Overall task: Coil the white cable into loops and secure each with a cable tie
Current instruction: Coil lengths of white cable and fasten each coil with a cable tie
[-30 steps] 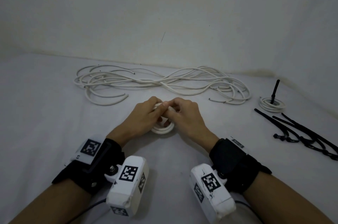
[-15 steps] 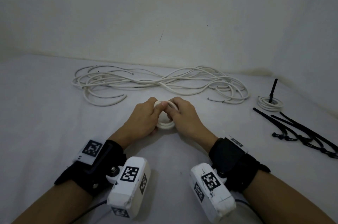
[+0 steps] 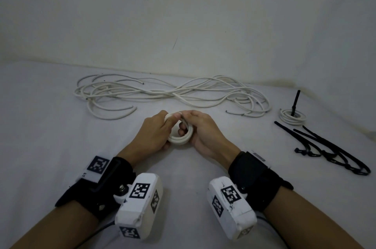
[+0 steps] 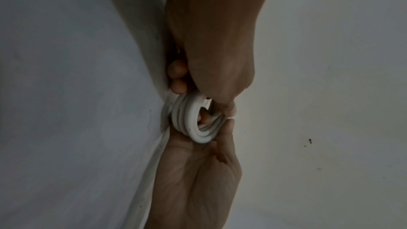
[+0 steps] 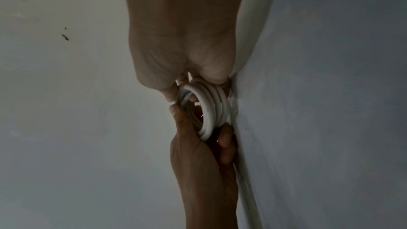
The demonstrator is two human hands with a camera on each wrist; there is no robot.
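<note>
A small coil of white cable [image 3: 180,139] with several turns is held upright between both hands just above the white table. My left hand [image 3: 154,132] grips its left side, thumb on the top rim. My right hand [image 3: 203,128] grips the right side, with fingertips showing through the coil's middle. In the left wrist view the coil [image 4: 193,128] sits between the left hand [image 4: 211,69] above and the right palm [image 4: 198,171] below. The right wrist view shows the coil [image 5: 209,111] pinched by the right hand [image 5: 182,55] and the left hand [image 5: 198,163].
A loose heap of white cables [image 3: 173,94] lies along the back of the table by the wall. At the right, a finished small coil [image 3: 292,117] has a black tie sticking up. Several black cable ties [image 3: 325,147] lie in front of it.
The hands pinched together above the coil a second ago. The coil has since been tipped up between them, and the right fingers now reach through its middle.
</note>
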